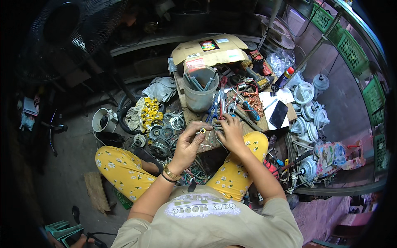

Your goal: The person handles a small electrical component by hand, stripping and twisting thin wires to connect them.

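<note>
Most readable print here is on the shirt, lol

So the beige short-sleeved T-shirt [206, 225] has big blocky lettering across a pale lilac chest print [202, 208], upside down from this angle. The tan cardboard box [215, 57] has a black sticker with a red-and-yellow design [209, 45], a small whitish label [222, 40] and a red-and-white label [195, 62], all too tiny to make out. Same deal with the dark spray can with a red cap [285, 77]: its label's just a blur tbh.
</note>
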{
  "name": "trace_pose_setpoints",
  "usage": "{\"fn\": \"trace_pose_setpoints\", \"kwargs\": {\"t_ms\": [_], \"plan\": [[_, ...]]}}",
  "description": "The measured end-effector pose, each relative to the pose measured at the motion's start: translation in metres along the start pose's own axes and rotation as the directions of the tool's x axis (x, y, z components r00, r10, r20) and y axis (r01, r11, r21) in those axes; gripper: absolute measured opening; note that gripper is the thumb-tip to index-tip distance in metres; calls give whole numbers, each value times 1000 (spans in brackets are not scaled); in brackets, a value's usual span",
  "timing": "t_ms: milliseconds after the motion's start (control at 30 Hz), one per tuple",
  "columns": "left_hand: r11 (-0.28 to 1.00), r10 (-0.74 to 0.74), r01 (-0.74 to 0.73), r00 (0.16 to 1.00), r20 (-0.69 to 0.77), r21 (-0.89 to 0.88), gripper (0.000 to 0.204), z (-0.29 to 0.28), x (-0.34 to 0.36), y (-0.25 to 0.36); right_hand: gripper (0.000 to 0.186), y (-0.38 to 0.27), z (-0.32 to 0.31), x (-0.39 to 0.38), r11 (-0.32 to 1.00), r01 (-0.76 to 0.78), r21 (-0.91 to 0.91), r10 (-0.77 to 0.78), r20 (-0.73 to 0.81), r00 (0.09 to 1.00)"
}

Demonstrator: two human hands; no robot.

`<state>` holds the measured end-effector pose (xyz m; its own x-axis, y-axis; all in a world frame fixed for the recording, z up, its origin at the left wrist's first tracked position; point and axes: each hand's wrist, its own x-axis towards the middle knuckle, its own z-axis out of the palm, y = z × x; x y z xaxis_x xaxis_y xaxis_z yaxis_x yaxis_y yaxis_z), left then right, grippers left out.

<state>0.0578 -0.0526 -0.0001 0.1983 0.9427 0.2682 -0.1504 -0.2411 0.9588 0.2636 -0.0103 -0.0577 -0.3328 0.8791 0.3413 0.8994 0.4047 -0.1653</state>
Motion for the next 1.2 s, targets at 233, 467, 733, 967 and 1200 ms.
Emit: {"fn": "trace_pose_setpoints", "kwargs": {"t_ms": [233, 467, 733, 967, 1200], "plan": [[995, 71, -66, 994, -79, 70, 32, 8, 4, -1, 36, -63, -38, -10, -525, -308, 793, 41, 385, 922], [985, 120, -111, 990, -67, 134, 32, 4, 2, -1, 38, -67, -52, -4, -504, -278, 818, 76, 362, 929], [961, 206, -164, 961, -182, 221, 33, 7, -1, 7, 15, -72, -64, -1, -540, -338, 771, 62, 437, 897], [948, 234, -189, 960, -154, 258, 28, 6, 2, 11, 16, -75, -70, -3, -626, -341, 701, 39, 466, 884], [972, 182, -152, 970, -161, 181, 25, 9, 1, 12, 15, -74, -75, -6, -584, -359, 728, 39, 467, 884]]}}
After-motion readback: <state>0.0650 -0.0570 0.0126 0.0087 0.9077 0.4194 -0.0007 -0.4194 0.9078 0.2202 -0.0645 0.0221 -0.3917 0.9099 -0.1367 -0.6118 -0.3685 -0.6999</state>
